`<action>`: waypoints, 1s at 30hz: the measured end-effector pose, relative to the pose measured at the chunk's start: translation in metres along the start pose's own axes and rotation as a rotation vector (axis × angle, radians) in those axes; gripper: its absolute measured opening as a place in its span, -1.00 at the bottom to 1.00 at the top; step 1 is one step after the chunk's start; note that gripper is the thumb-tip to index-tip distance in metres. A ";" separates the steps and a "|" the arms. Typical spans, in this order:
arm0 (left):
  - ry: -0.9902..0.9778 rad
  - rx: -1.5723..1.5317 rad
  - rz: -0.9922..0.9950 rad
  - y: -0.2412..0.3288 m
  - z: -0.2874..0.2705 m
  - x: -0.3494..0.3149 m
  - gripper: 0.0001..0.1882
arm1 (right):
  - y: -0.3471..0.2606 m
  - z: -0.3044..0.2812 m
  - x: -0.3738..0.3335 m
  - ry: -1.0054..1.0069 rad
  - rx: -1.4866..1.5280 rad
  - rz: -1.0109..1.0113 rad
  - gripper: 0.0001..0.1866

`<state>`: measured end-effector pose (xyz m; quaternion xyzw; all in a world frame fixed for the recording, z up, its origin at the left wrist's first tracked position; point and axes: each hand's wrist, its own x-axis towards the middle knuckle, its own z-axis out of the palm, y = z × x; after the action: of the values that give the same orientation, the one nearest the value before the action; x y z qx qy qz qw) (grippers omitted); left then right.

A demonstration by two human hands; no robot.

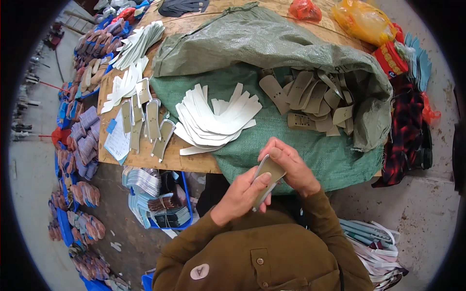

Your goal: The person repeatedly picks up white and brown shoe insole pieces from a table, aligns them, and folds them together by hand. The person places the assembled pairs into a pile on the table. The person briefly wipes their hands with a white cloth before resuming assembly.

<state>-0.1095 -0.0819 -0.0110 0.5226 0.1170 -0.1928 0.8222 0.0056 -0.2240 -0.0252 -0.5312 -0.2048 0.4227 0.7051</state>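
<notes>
My left hand (241,194) and my right hand (290,165) both grip a tan insole board (269,175) with a pale edging strip along its side, held tilted in front of my chest. My right fingers pinch its far end, and my left thumb presses on its face. Beyond my hands, a fanned stack of white curved strips (216,121) lies on the green sack cloth. Loose tan insole boards (315,99) spill from the mouth of the woven sack (242,36). Several white-edged insole boards (153,121) lie at the left of the table.
More white strips (138,46) lie on the wooden table (189,162) at the far left, near a written paper (118,138). Below stands a blue crate (187,194) of bundled pieces. Bundled shoe parts (85,131) line the left floor. A plaid garment (405,123) hangs at the right.
</notes>
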 end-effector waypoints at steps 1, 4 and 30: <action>0.033 0.000 0.028 -0.003 0.003 0.002 -0.58 | 0.005 -0.001 0.002 0.056 -0.088 -0.068 -0.67; 0.123 -0.003 0.097 -0.008 0.006 0.006 -0.54 | 0.024 0.014 0.007 0.275 -0.213 -0.243 -0.60; -0.408 -0.765 -0.161 -0.024 -0.024 0.003 -0.36 | -0.001 0.010 -0.006 0.078 0.134 0.057 -0.74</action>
<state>-0.1168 -0.0694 -0.0418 0.1213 0.0556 -0.2983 0.9451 -0.0049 -0.2237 -0.0201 -0.5046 -0.1334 0.4343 0.7342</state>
